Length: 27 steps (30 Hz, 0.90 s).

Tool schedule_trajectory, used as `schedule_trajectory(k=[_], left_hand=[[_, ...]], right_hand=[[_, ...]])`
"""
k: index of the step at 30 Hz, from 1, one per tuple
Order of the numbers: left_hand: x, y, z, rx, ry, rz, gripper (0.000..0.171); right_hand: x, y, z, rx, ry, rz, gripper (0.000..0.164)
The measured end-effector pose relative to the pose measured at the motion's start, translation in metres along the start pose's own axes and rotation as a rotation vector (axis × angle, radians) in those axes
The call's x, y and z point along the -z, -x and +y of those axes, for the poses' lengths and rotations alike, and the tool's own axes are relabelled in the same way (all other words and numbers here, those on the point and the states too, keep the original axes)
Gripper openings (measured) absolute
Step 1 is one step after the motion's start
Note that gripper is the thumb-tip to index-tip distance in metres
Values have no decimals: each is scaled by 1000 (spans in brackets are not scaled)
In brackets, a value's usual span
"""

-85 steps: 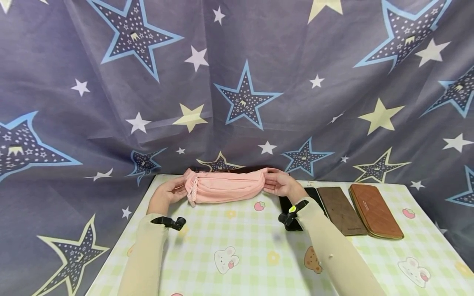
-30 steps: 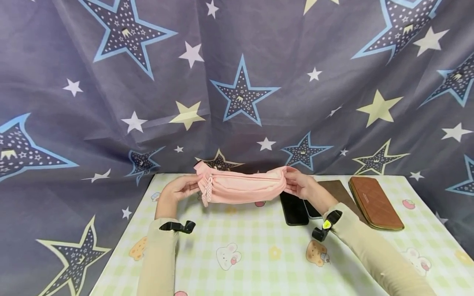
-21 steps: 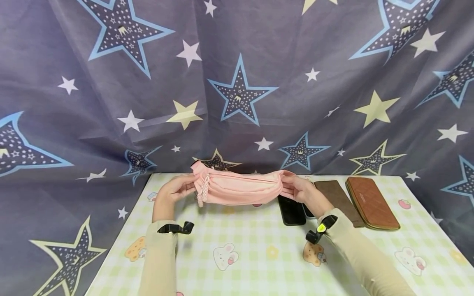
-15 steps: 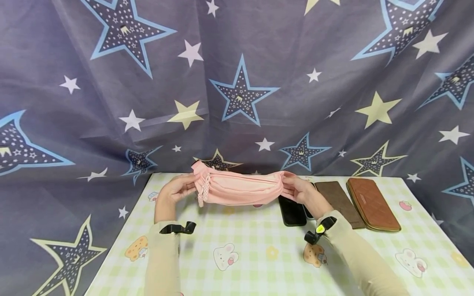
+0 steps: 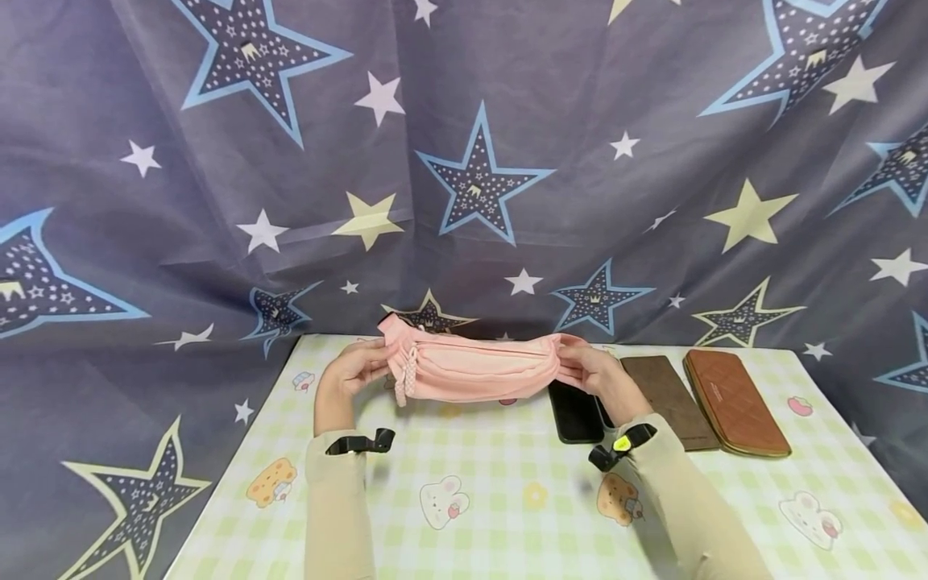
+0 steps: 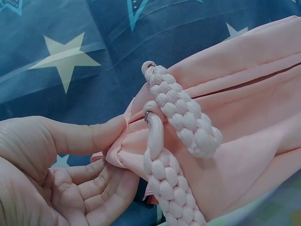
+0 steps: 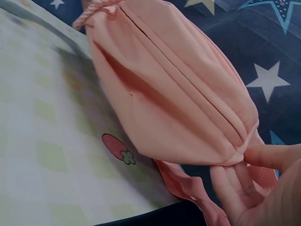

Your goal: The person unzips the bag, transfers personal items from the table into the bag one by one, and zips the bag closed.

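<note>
Home-like corner, exact room unclear. Dark star-print curtain [image 5: 464, 262] hangs behind and at the sides, bench [image 5: 507, 463] has a pale green checked cartoon print. Phone [image 5: 577, 417], wallets [image 5: 735, 403] and pink bag [image 5: 478, 370] are everyday personal stuff.

Waist bag [image 5: 478, 370] left of two wallets [image 5: 735, 403] on table [image 5: 500, 459], phone [image 5: 576, 419] between.

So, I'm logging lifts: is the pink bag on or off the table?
Off: left fingers and right fingers hold up the ends of the pink bag, and a soft shadow falls on the table below.
</note>
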State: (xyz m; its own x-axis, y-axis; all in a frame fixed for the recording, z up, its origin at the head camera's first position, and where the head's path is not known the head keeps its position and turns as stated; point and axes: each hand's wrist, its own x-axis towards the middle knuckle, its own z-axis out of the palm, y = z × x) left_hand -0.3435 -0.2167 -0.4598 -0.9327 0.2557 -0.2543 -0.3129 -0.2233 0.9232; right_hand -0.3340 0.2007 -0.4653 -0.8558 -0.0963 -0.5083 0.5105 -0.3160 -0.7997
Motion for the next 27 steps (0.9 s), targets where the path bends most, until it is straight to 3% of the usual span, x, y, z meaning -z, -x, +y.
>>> schedule_trajectory(k=[3, 7, 10, 13, 17, 20, 23, 27], left_hand=[[2, 0, -3, -10, -32, 14, 14], [3, 0, -8, -13, -73, 47, 44], [2, -1, -11, -14, -106, 57, 63], [0, -2, -15, -13, -124, 64, 67], [-5, -4, -18, 0, -116, 86, 56], [-8, -5, -17, 13, -126, 133, 36], [-9, -8, -12, 9, -144, 184, 16], [-10, -15, 1, -28, -160, 185, 8]], right_hand=[[0, -2, 3, 4, 42, -8, 40], [1, -6, 8, 30, 110, -8, 62], [4, -7, 12, 57, 144, 13, 65], [7, -6, 16, 82, 156, 43, 65], [9, -2, 17, 104, 164, 80, 64], [8, 0, 14, 114, 190, 93, 62], [3, -4, 6, 119, 216, 96, 58], [-5, -11, -7, 142, 231, 101, 44]])
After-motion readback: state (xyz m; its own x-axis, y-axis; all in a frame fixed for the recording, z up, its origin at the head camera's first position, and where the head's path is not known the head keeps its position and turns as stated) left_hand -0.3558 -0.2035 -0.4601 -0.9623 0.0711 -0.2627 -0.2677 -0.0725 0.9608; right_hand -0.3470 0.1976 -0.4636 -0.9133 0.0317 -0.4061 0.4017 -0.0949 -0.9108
